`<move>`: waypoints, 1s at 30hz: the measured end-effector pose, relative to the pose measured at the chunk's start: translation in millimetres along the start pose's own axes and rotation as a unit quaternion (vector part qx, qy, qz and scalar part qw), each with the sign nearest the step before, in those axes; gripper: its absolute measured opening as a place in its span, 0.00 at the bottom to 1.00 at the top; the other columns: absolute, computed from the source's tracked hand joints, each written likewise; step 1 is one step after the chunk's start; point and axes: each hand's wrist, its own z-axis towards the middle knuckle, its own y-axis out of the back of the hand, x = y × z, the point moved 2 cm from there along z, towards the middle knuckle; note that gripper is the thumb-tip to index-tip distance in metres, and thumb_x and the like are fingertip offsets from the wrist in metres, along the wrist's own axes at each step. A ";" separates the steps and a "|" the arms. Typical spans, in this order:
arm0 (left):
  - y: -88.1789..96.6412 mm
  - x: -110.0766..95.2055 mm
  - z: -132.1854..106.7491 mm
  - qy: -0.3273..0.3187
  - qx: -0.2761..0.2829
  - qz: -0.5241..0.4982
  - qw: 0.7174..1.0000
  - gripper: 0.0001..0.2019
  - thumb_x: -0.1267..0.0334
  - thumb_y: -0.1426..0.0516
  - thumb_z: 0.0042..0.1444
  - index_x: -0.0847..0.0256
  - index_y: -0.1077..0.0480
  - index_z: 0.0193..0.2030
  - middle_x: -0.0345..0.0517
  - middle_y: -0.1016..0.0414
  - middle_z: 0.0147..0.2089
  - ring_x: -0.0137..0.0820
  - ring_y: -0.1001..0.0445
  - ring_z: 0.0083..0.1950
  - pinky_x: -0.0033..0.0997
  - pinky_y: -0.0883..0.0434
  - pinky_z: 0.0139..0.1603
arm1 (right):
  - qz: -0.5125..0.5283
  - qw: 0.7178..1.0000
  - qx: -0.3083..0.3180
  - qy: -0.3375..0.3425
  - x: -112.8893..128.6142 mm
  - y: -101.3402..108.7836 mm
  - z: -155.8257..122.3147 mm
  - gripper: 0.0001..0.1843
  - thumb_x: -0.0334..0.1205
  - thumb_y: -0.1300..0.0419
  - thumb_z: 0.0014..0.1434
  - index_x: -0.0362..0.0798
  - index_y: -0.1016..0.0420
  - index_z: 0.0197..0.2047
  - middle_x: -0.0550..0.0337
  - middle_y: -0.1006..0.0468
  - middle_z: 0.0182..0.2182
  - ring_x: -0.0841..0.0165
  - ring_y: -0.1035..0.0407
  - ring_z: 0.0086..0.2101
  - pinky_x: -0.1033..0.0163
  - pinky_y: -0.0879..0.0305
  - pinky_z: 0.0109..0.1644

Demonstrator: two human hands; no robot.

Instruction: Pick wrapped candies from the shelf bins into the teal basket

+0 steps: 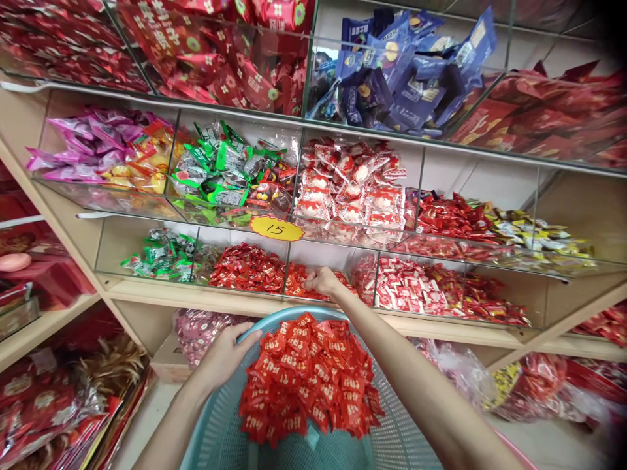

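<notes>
My left hand (229, 358) grips the left rim of a teal plastic basket (203, 418), its thumb over the edge and its other fingers partly hidden. A large heap of small red wrapped candies (308, 378) with pale lettering lies in the basket. My right hand (323, 282) reaches past the basket into a bottom-row compartment of red wrapped candies (296, 281). Its fingers are curled just over those candies; whatever they hold is too small to make out.
Clear dividers and front panels separate the shelf bins. Beside my right hand lie red candies (249, 267) and pink-and-white candies (411, 287). A yellow tag reading 15 (277, 228) hangs above. The wooden shelf edge (186, 297) runs behind the basket; bagged goods (533, 385) sit below right.
</notes>
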 end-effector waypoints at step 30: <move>1.3 -2.2 -3.3 0.000 -0.004 0.012 1.000 0.19 0.51 0.49 0.54 0.59 0.26 0.44 0.41 0.22 0.40 0.37 0.28 0.43 0.30 0.34 0.47 | -0.077 0.992 0.066 0.071 12.5 5.3 6.7 0.11 0.32 0.40 0.49 0.49 0.22 0.37 0.60 0.22 0.36 0.69 0.30 0.38 0.69 0.39 0.42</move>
